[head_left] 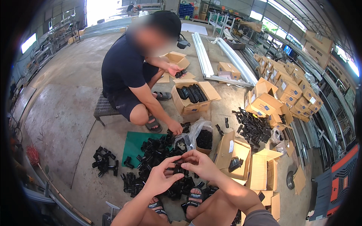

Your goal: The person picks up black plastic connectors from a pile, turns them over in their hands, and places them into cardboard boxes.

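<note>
My left hand [163,176] and my right hand [200,164] meet in front of me, fingers curled together around a small black plastic part [178,166]. The fingers cover most of it, so its exact shape is hidden. Just beyond and beneath my hands spreads a heap of similar black plastic parts [151,152], partly on a green sheet [132,145]. A clear plastic bag [181,141] rests at the far right of this heap, beside a bag-lined box of small black pieces [204,139].
Opposite me a co-worker [124,71] sits on a woven stool [103,109], reaching toward the heap. An open carton [188,109] holds rows of black parts. To the right lie open cartons [260,175], another black pile [252,126] and stacked boxes [290,88]. A broom [33,156] lies left.
</note>
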Demonstrator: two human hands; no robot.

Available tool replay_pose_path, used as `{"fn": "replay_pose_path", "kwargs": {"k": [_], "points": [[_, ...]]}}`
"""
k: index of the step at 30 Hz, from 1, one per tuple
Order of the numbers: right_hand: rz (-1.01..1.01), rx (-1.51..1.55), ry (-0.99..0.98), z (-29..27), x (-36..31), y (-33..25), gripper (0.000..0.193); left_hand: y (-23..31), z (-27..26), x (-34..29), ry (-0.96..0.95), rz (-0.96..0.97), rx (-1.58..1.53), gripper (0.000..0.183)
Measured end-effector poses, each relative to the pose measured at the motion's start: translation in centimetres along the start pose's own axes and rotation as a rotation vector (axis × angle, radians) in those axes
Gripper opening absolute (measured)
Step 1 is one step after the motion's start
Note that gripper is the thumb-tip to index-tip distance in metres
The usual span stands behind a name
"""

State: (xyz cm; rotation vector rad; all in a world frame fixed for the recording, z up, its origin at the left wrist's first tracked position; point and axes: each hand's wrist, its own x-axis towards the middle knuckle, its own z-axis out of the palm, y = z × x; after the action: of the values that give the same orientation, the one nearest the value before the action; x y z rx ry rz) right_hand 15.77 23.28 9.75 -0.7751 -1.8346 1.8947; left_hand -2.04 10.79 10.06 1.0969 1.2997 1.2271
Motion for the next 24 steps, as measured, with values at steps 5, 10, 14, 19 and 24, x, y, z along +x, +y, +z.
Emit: {"fn": "replay_pose_path", "kwargs": {"k": [5, 10, 14, 19, 24], "points": [[0.036, 0.025, -0.01, 0.7, -0.4, -1.0, 0.041, 0.9, -0.1, -0.6, 0.004, -0.058, -0.03, 0.064], [0.031, -0.072, -0.02, 0.6, -0.2, -0.6, 0.039, 1.4, 0.4, -0.7, 0.019, -0.021, 0.166, 0.059], [0.074, -0.049, -0.092, 0.2, 0.1, 0.0, 0.037, 0.3, -0.1, -0.7, -0.029, -0.005, 0.218, 0.065], [0.101, -0.052, -0.13, -0.5, 0.4, 0.9, 0.035, -0.5, -0.5, -0.7, -0.113, 0.009, 0.272, 0.076], [0.111, -0.073, -0.133, -0.6, 0.4, 0.8, 0.034, 0.0, -0.6, -1.2, -0.183, -0.04, 0.212, 0.082]]}}
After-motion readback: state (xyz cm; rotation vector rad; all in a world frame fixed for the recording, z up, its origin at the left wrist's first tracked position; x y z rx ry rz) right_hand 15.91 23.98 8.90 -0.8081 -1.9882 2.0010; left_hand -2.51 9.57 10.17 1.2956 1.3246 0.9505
